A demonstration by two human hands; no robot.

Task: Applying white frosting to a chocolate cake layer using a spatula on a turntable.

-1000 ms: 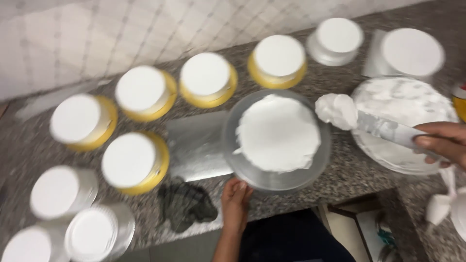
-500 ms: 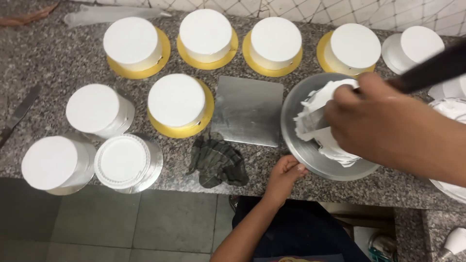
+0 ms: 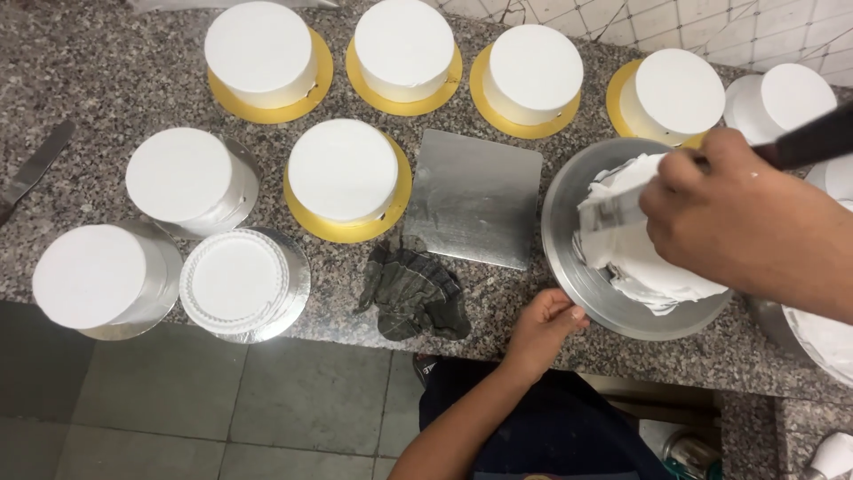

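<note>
Cake (image 3: 640,258) under white cream sits on the silver turntable (image 3: 577,267), directly beneath our right hand (image 3: 746,222). That hand is clenched around a dark-handled spatula (image 3: 813,138) and covers much of the cake. Our left hand (image 3: 544,324) pinches the turntable's near rim, fingers closed on it. Left of that hand on the counter (image 3: 107,80): a crumpled dark cloth (image 3: 413,293), a square silver board (image 3: 475,197), frosted cakes (image 3: 342,169) beyond.
</note>
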